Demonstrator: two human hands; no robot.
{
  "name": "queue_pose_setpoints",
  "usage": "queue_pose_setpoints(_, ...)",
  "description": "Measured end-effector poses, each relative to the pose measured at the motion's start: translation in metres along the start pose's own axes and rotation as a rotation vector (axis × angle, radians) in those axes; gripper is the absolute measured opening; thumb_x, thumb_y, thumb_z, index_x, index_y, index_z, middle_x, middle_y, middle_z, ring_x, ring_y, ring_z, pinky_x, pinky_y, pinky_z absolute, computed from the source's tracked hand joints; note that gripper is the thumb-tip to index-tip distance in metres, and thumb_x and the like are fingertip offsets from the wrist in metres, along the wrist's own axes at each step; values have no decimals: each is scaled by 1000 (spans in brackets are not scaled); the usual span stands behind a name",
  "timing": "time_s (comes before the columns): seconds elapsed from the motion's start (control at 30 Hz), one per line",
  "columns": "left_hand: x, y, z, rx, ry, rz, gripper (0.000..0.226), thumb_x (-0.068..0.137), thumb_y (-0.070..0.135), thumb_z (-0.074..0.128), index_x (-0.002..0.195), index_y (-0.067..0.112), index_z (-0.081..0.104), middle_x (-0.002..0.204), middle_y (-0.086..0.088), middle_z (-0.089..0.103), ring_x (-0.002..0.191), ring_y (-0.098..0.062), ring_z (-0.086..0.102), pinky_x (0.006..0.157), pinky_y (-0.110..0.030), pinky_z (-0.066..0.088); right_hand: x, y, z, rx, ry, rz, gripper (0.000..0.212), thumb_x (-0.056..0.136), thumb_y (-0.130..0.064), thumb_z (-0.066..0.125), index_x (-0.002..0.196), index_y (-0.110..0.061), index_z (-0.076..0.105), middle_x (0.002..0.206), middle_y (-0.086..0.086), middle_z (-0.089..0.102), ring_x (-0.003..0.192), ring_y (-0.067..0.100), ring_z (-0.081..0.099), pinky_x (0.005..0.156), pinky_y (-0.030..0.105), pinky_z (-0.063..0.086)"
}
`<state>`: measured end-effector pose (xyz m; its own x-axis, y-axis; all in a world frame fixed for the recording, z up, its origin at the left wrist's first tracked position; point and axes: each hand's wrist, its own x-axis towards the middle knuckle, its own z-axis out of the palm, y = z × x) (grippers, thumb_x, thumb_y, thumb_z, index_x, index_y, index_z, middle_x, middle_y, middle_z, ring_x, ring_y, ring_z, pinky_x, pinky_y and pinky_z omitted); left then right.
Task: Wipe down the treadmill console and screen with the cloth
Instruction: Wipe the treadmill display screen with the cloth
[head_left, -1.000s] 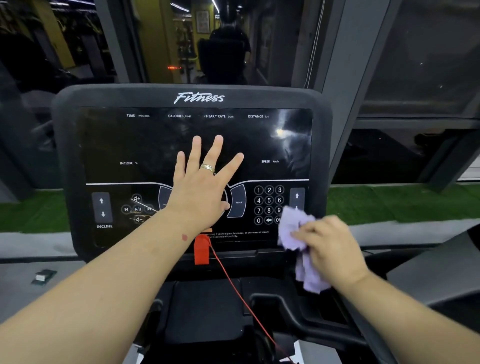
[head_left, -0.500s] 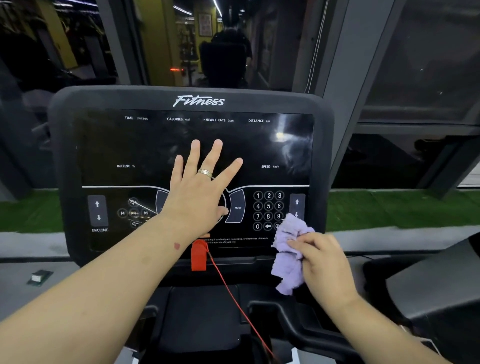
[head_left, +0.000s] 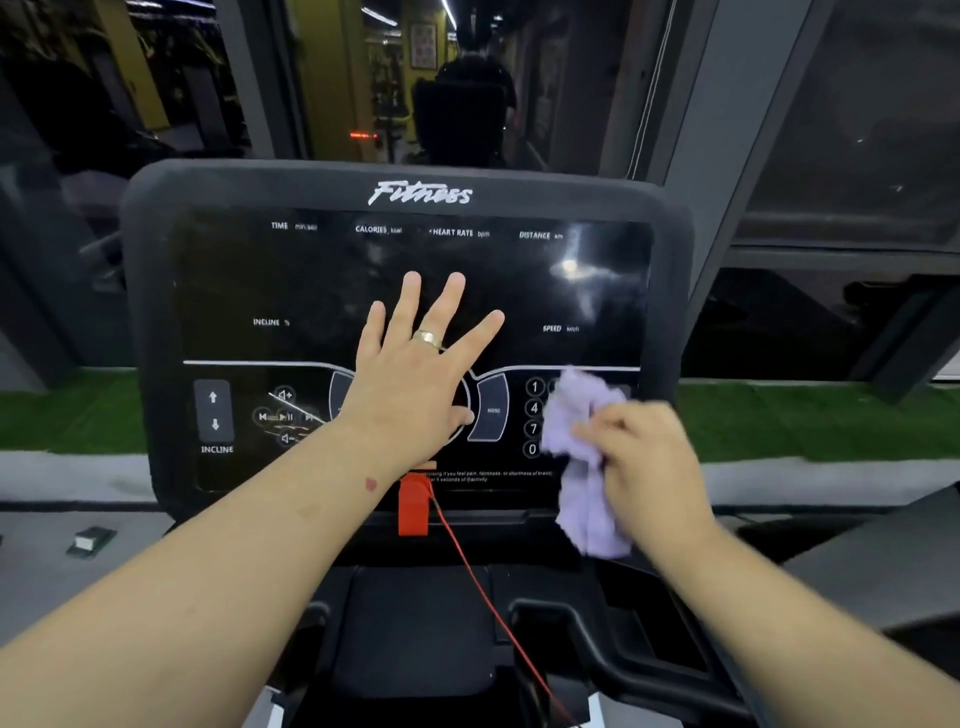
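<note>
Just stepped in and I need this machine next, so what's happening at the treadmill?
A person is wiping it down. The right hand grips a lilac cloth against the number keypad at the lower right of the console. The left hand lies flat, fingers spread, on the middle of the dark screen. A red safety key with its cord hangs below the panel. The screen's upper right shows a glare with smears.

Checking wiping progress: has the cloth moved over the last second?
Yes. The purple cloth, gripped by the right hand, has gone up the console: it sat below the number keypad and now covers its right columns.
</note>
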<state>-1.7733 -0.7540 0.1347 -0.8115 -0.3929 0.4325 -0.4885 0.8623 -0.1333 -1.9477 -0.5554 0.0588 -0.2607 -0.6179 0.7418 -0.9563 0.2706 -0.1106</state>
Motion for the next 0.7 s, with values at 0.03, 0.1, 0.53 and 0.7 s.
queue_pose_setpoints(0.03,0,0,1,1,1,4,114,77,53,81,159,47,2,169,-1,-16,153,-39,-18,123,-61,4,-26,-3,4,19,-43,8,33,77,6,61,91,-15,83,90,-1,71,81,29,55,75,28,42)
queue_pose_setpoints(0.1,1,-1,3,0,4,1,114,77,52,81,159,46,2,169,-1,-17,153,-39,-18,123,-62,4,-49,-4,10,59,-139,79,45,66,19,73,93,-16,83,92,-4,69,82,28,55,74,30,48)
queue_pose_setpoints(0.53,1,-3,2,-12,-4,4,113,78,55,79,158,48,0,168,2,-20,153,-37,-19,123,-60,2,-19,-102,41,138,-533,-124,38,76,-7,57,101,-28,76,100,-11,63,82,22,45,68,36,48)
queue_pose_setpoints(0.7,0,-4,3,-6,-5,7,111,81,55,77,158,48,-2,168,1,-22,153,-38,-21,123,-60,0,-28,-61,3,5,-482,54,44,71,-14,51,94,-40,78,93,-20,65,78,15,46,53,20,33)
